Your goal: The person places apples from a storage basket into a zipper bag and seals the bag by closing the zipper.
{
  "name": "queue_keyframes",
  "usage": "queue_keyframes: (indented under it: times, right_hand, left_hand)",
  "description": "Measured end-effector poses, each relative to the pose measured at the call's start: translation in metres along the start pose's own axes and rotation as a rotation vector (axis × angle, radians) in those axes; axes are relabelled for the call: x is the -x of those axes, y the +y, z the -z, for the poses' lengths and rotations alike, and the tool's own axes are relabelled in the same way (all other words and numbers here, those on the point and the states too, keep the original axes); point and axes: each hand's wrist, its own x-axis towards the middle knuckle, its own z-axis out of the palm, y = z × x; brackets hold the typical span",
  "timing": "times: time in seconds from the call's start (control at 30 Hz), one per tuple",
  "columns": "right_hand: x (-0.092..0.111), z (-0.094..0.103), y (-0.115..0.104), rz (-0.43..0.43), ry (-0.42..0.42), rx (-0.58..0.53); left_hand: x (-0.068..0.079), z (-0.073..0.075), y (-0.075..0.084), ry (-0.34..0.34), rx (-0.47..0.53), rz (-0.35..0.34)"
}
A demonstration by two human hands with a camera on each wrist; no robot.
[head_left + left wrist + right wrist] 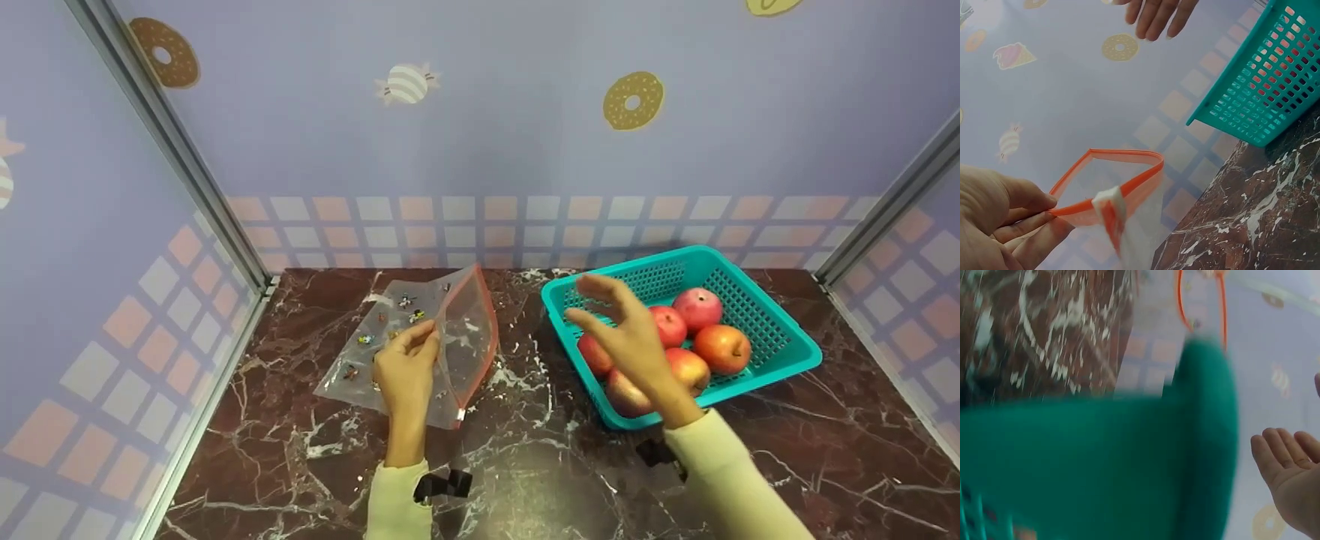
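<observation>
My left hand (405,367) pinches the orange-edged rim of a clear zip bag (469,337) between thumb and fingers. The bag's mouth gapes toward the right, and a white slider (1111,203) sits on its orange zip strip in the left wrist view. Small coloured figures are printed on the bag's side. My right hand (626,330), fingers spread and holding nothing, hovers over the left side of a teal basket (780,356). Inside the basket lie several red apples (721,349), some partly hidden behind the right hand and forearm.
A dark red marble-patterned tabletop (525,480) lies under everything. Lilac walls (510,150) with sweets and checks stand at the back and both sides, joined by grey metal corner strips (172,142). The basket's raised rim stands between the right hand and the tabletop.
</observation>
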Motion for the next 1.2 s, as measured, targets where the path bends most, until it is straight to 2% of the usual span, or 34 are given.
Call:
queue_keyframes:
  times: [0.3, 0.5, 0.73, 0.97, 1.2]
  right_hand:
    - [-0.002, 0.039, 0.023, -0.025, -0.034, 0.041]
    - [0.001, 0.060, 0.045, -0.107, -0.085, 0.037]
    - [0.004, 0.079, 0.063, -0.207, -0.136, 0.149]
    - [0.003, 0.085, 0.072, -0.254, -0.173, 0.167]
    - [0.001, 0.081, 0.078, -0.285, -0.256, 0.223]
  left_hand:
    - [0.001, -0.004, -0.001, 0.005, 0.008, -0.017]
    - [0.002, -0.004, -0.003, 0.011, -0.018, -0.014]
    - [0.003, -0.005, -0.005, 0.004, -0.051, -0.014]
    - [0.002, -0.008, -0.007, 0.004, -0.109, -0.048]
    - [0.002, -0.007, -0.008, 0.024, -0.094, -0.033]
